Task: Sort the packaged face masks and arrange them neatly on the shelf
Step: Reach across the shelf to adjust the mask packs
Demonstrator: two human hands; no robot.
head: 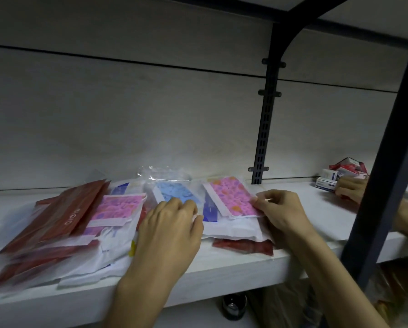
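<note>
we are pinching the pink mask pack [233,197] at its right edge with our right hand [278,211], resting our left hand [172,223], fingers curled, on the blue mask pack [174,191], red packs [63,214] lying left on the shelf [221,268]

Two pink patterned mask packs sit on one white shelf [245,263], one at left [117,209] and one at right [233,197]. One blue patterned pack [174,191] lies between them. Red packs number at least three: a fanned group at left [56,218] and one at the front edge [243,247]. Two hands reach in, left [172,223] and right [278,209]. Small boxes [345,171] cluster far right, too jumbled to count.
</note>
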